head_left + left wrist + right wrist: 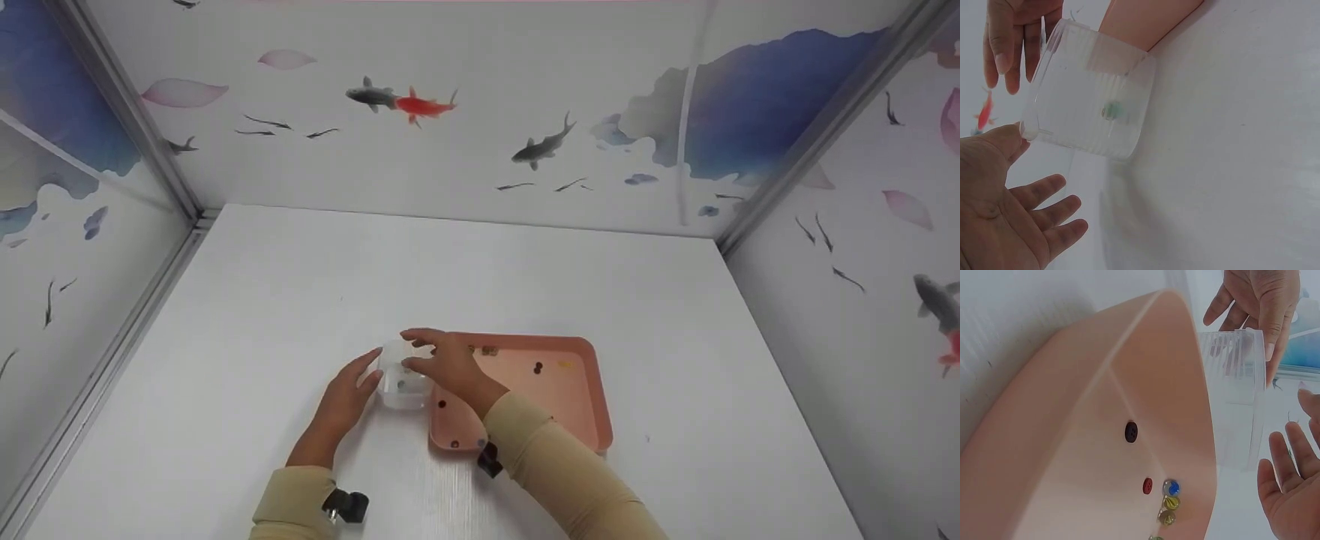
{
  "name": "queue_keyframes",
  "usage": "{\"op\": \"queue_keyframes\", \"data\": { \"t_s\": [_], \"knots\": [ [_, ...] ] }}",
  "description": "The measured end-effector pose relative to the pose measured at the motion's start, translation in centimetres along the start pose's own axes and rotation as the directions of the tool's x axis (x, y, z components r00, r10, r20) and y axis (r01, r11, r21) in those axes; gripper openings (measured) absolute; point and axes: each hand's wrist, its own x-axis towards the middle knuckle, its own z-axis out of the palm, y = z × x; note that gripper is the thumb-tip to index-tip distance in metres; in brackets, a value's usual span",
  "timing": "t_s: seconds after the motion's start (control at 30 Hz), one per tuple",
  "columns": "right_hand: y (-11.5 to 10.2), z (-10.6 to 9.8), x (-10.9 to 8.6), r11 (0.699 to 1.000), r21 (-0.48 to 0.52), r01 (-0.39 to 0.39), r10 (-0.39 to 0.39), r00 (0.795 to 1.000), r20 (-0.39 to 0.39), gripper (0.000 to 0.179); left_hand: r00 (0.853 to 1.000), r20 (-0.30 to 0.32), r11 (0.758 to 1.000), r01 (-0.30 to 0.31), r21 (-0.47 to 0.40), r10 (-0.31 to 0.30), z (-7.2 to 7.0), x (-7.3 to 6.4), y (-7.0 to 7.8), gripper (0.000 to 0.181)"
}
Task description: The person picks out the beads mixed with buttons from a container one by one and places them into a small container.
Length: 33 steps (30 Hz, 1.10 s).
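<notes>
A clear plastic box (405, 397) stands on the table, with a small greenish marble (1112, 109) low inside it. My left hand (343, 397) is at its left side, thumb and forefinger touching near the rim and the other fingers spread loosely. Over the box's mouth hovers my right hand (450, 364), thumb and fingers apart with nothing between them. In the left wrist view the right hand's fingers (1002, 50) hang down beside the rim. Directly right of the box lies a pink tray (600, 397), partly covered by the right forearm.
Inside the tray are a dark button (1131, 432), a red button (1147, 486), a blue marble (1172, 487) and several other marbles along one wall. Farther right in it lies a small yellow piece (566, 364). Printed panels (480, 165) with fish enclose the white table (300, 262).
</notes>
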Motion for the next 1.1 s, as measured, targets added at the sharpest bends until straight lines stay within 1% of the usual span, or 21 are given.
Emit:
{"op": "queue_keyframes", "data": {
  "t_s": [0.17, 0.37, 0.47, 0.7, 0.9, 1.1],
  "knots": [
    [0.0, -0.2, -0.1, 1.0, 0.021, -0.005, 0.005, 1.0, 0.004, 0.057, 1.0, -0.002, 1.0, -0.011, -0.002, 0.011, -0.1, -0.1, 0.1, 0.049],
    [0.0, -0.6, -0.4, 1.0, 0.023, -0.007, 0.006, 0.999, 0.039, 0.076, 1.0, 0.002, 1.0, -0.006, -0.008, 0.006, -0.1, 0.0, 0.0, 0.049],
    [0.1, -0.9, -0.5, 1.0, 0.026, -0.009, 0.007, 0.999, 0.051, 0.082, 1.0, 0.001, 1.0, -0.012, -0.003, 0.012, -0.1, 0.0, -0.1, 0.048],
    [0.1, -1.5, -0.6, 1.0, 0.014, -0.028, 0.027, 0.998, 0.051, 0.082, 1.0, 0.001, 1.0, -0.005, 0.0, 0.005, -0.1, -0.2, 0.0, 0.048],
    [0.2, -2.4, -0.7, 0.998, -0.016, -0.055, 0.055, 0.997, 0.055, 0.08, 1.0, -0.002, 1.0, -0.007, 0.007, 0.007, 0.0, -0.2, 0.1, 0.048],
    [0.3, -3.4, -0.8, 0.999, 0.007, -0.04, 0.039, 0.997, 0.068, 0.076, 1.0, 0.001, 1.0, -0.002, 0.007, 0.002, 0.0, 0.0, 0.0, 0.048]
  ]
}}
